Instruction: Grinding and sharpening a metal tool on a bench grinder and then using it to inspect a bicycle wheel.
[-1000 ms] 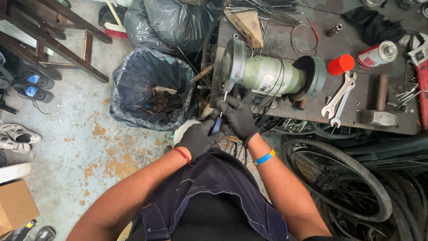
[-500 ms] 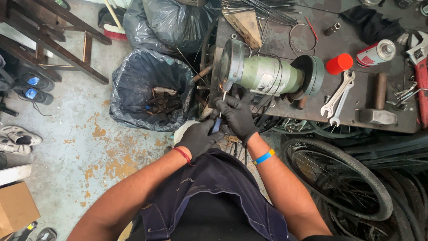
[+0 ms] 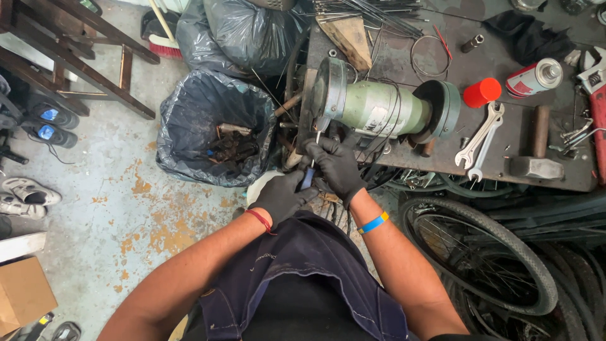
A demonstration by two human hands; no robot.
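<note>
Both my hands wear black gloves and meet in front of a green bench grinder (image 3: 379, 108) on the dark workbench (image 3: 442, 151). My left hand (image 3: 282, 197) grips a blue-handled tool (image 3: 307, 179). My right hand (image 3: 334, 167) closes around a thin metal rod (image 3: 314, 148) that points up to the grinder's left wheel (image 3: 323, 93). What lies under the fingers is hidden. A red band sits on my left wrist, a blue and yellow one on my right.
A bin lined with a black bag (image 3: 214, 129) holds scrap left of the bench. Two wrenches (image 3: 480, 140), a red cap (image 3: 482, 92), a spray can (image 3: 533, 77) and a hammer (image 3: 538, 151) lie on the bench. Bicycle wheels (image 3: 486, 259) lean below right. Shoes (image 3: 47, 117) line the left floor.
Hands stay together at the grinder's left wheel with almost no shift; the view has barely moved.
</note>
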